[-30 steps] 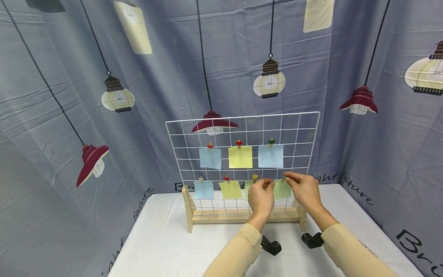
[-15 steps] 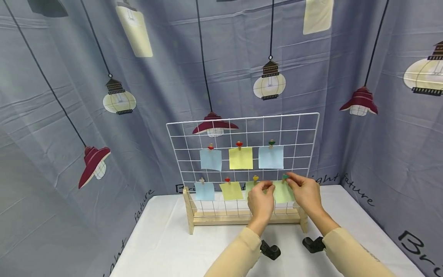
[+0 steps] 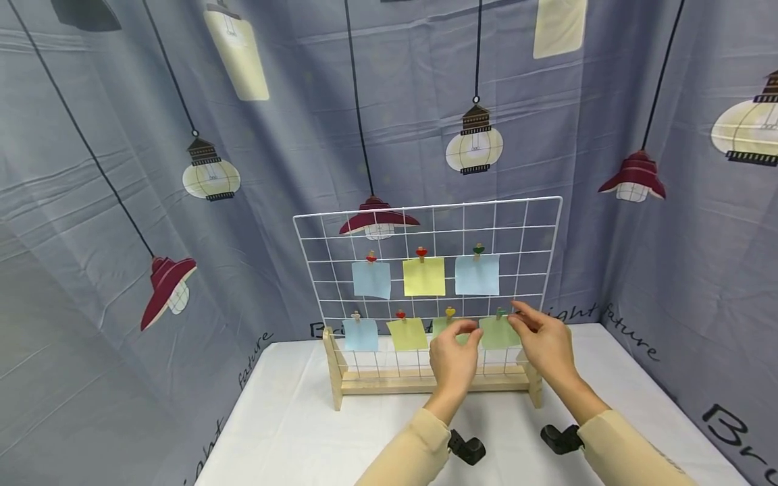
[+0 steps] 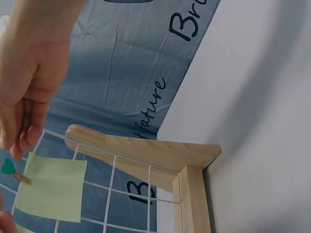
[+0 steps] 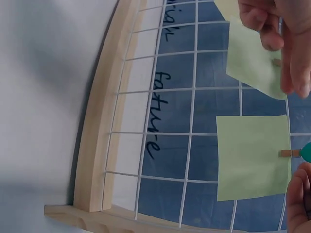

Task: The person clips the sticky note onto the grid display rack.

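A light green sticky note (image 3: 500,332) hangs from the lower row of a white wire grid (image 3: 425,233), held by a small wooden clothespin with a green heart (image 5: 292,153). My right hand (image 3: 547,341) is just right of this note, fingers loosely bent and apart from the clothespin, holding nothing. To the note's left is my left hand (image 3: 454,358), its thumb and fingers loosely curved with nothing between them. It partly covers another green note (image 5: 252,58) under a yellow-heart clothespin (image 3: 450,312). In the left wrist view the note (image 4: 53,189) hangs flat against the wires.
Blue, yellow and blue notes hang in the upper row, including a yellow note (image 3: 423,277). A blue note (image 3: 361,335) and a yellow-green note (image 3: 408,334) hang lower left. The grid stands in a wooden base (image 3: 389,385) on a white table (image 3: 273,432), before a patterned curtain.
My right hand has let go of the green-heart clothespin and drawn back to the right. The left hand has moved slightly left, off the note, which now hangs by its clothespin.
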Demonstrator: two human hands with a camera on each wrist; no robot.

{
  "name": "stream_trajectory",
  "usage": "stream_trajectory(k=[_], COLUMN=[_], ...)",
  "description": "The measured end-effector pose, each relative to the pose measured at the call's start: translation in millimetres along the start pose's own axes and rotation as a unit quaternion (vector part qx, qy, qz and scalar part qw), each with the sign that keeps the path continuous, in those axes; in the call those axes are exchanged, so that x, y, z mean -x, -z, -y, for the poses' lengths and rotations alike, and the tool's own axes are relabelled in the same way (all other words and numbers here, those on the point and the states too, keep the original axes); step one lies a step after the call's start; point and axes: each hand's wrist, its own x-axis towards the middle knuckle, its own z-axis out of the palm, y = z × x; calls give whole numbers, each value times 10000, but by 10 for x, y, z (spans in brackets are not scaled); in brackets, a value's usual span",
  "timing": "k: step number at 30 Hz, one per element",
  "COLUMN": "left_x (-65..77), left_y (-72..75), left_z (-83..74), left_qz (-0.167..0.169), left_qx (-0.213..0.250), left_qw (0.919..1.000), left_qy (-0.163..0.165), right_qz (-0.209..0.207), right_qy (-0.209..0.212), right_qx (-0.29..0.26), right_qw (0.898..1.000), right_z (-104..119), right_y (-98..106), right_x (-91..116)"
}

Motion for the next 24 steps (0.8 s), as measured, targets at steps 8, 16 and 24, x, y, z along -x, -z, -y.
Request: stream_trajectory(k=[8,16,24], left_x=[58,114,164], left_y=[230,414,561], left_z=[12,41,136], left_qz=[64,441,1123], left_qx=[134,92,-65], left_qw=[9997,9989,9935], left_qy=[-184,-140,-162], right_qz=[133,542,861], right_qy=[61,191,388], right_qx=[6,-204,-239], right_qw=[9999,9981,9952], right_z=[-18,14,100], right_y=[27,52,47], right_x=[105,249,372])
